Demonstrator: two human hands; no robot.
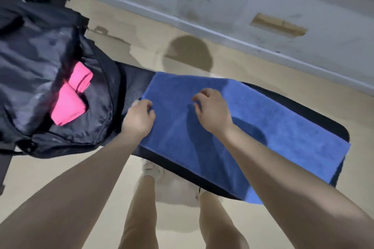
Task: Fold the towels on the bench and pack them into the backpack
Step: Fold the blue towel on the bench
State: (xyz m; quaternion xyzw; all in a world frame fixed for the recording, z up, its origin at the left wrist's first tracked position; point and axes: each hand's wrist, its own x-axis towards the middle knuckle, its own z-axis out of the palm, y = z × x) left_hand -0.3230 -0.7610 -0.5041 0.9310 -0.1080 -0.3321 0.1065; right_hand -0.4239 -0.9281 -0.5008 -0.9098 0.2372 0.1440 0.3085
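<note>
**Blue towel spread on bench, both hands at its left end**

Soft, napped blue towel (253,127), rectangular, laid flat along a black padded bench (332,125) with rounded corners; near edge draped over the bench's front side, lower right corner hanging past it. Left hand (139,117) curled at the towel's left edge, pinching the cloth; fingertips tucked under and hidden. Right hand (212,109) curled on top of the towel a little farther right, fingers bent down into the pile, gripping a small pucker of fabric.

Black backpack (97,91) of smooth, slightly shiny nylon at the bench's left end, unzipped and gaping, glossy lining showing. Inside, two pink towels (68,105), rolled or folded into soft bundles, touching each other. Backpack's left side cut off by the frame; straps blurred.

No readable brand, label or writing anywhere. Bench ribbed between backpack and towel. Tan floor (60,184), pale scuffed wall (263,6) behind, bare legs and a light shoe (150,170) below, partly hidden under the bench.
</note>
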